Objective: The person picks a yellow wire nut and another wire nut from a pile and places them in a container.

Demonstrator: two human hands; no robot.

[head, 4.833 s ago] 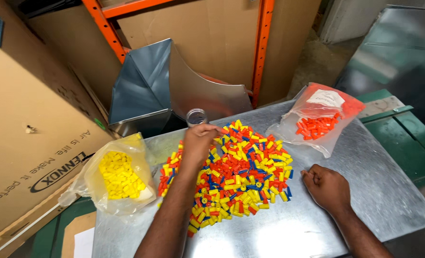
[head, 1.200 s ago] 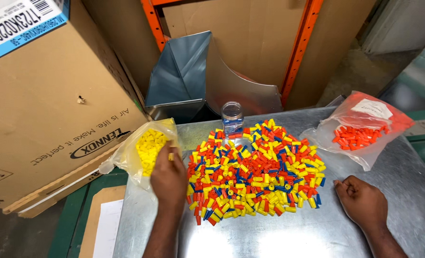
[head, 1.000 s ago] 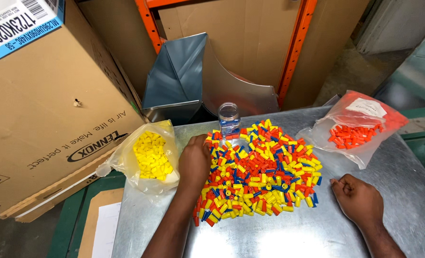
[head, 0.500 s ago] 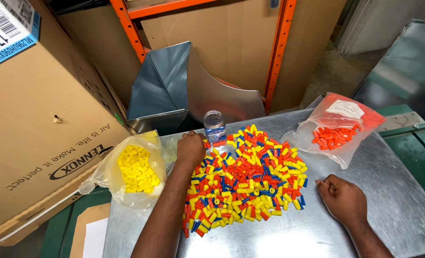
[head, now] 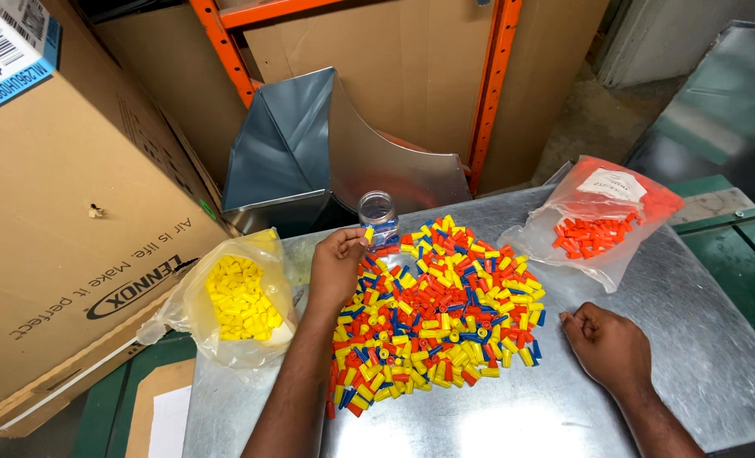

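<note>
A heap of small yellow, red and blue plastic caps (head: 433, 309) covers the middle of a metal table (head: 691, 339). My left hand (head: 337, 265) rests at the heap's far left edge and pinches one yellow cap (head: 368, 233) between thumb and fingers, close to a clear jar (head: 377, 214) standing behind the heap. My right hand (head: 608, 346) lies on the bare metal right of the heap, fingers curled into a loose fist with nothing visible in it.
A clear bag of yellow caps (head: 235, 297) lies at the table's left edge. A bag of orange caps (head: 594, 225) sits at the back right. A large cardboard box (head: 64, 220) stands left, a sheet-metal duct piece (head: 310, 153) and orange rack posts (head: 492, 85) behind.
My left hand went from the yellow bag back to the heap and now lifts a yellow cap near the jar. The right hand stayed put; the camera shifted.
</note>
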